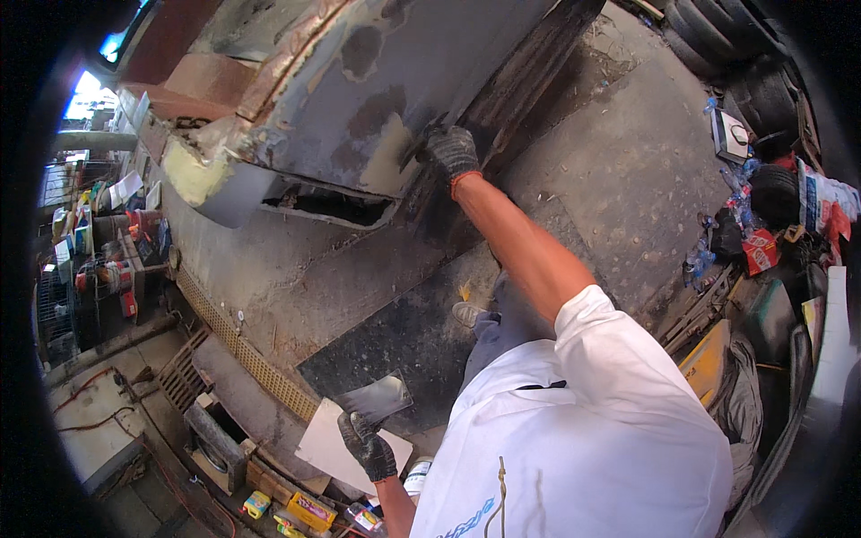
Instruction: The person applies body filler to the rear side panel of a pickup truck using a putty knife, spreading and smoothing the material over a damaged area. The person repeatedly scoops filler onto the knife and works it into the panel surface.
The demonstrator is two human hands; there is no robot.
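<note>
My right hand (pixel 453 154), in a dark grey glove with an orange cuff, grips a thin dark scraper (pixel 413 151) at the side of a car body panel (pixel 341 125). The panel is grey with brown patches and pale filler near the scraper, above a long opening (pixel 327 204) in its lower part. My left hand (pixel 368 444), also gloved, is lower down at the bottom of the view, shut on a flat metal plate (pixel 377 394) with a pale smear on it. A white board (pixel 318 444) lies below and beside that hand.
Tyres (pixel 695 36), bags and bottles are piled along the right. Cluttered racks (pixel 99 251) stand at the left. A perforated yellow strip (pixel 224 327) and a dark mat (pixel 359 350) lie on the concrete floor (pixel 610 170). Small containers (pixel 309 511) sit at the lower edge.
</note>
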